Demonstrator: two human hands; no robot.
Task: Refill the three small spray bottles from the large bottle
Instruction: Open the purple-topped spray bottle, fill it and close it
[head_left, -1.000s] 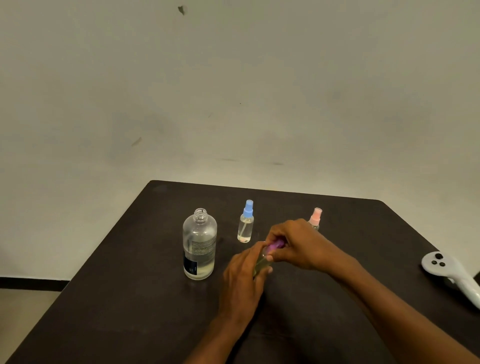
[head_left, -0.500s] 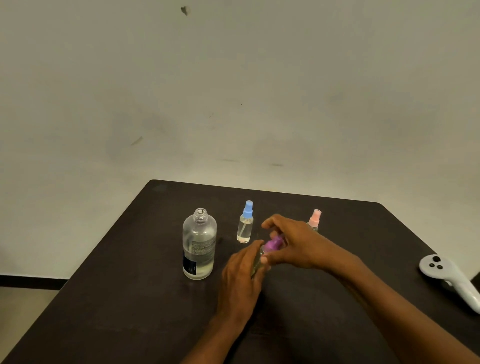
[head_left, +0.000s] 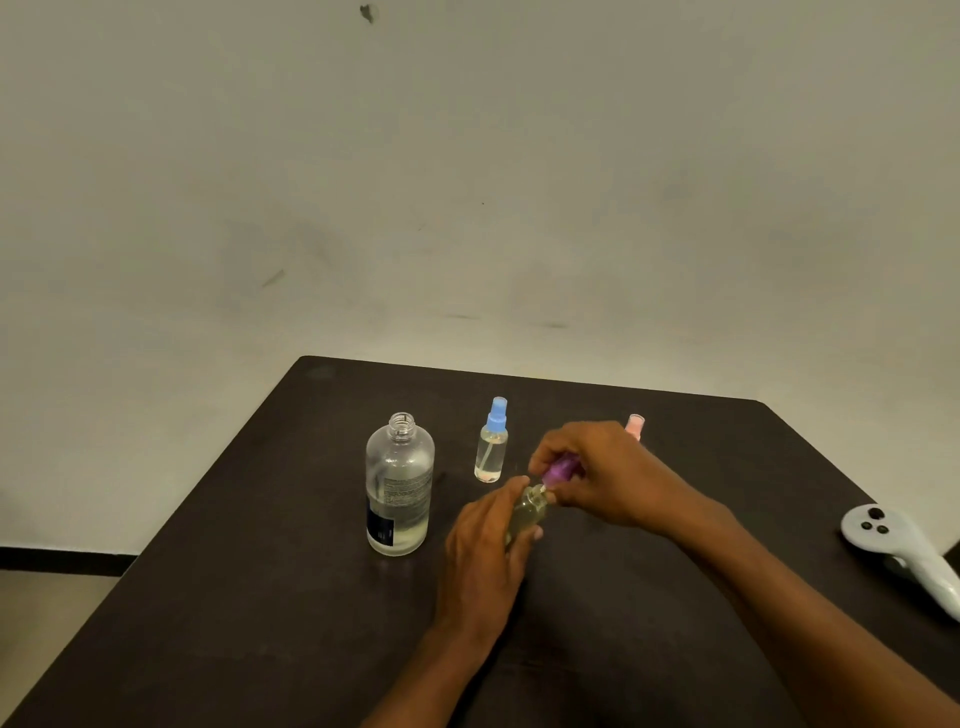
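A dark matte table (head_left: 260, 597) fills the lower frame, nearest edge cut off by the frame. Both bare forearms are laid in over it from the bottom edge. A strip of pale floor (head_left: 52, 623) and a dark skirting band (head_left: 62, 558) are seen at lower left. A white handheld controller (head_left: 904, 551) is laid at the table's right edge, well apart from the bottles. Behind the far table edge a plain off-white wall (head_left: 467, 182) is seen, scuffed and marked in places.

Containers: nearest, a small bottle (head_left: 527, 512) is gripped in the curled fingers of the left hand (head_left: 483, 551), tilted, near mid-table; pale yellowish liquid is seen inside, level cannot be told. Its purple spray cap (head_left: 560, 470) is pinched by the right hand (head_left: 597, 478) at the bottle's neck; whether it is still threaded on cannot be told. Just left of the hands, the large bottle (head_left: 399, 488) is stood upright, uncapped, clear glass with a label, pale liquid inside. Farther back, between large bottle and right hand, a blue-capped spray bottle (head_left: 492, 444) is stood upright, capped, clear liquid and a dip tube visible. Farthest, a pink-capped spray bottle (head_left: 635, 426) is mostly hidden behind the right hand; contents not visible.
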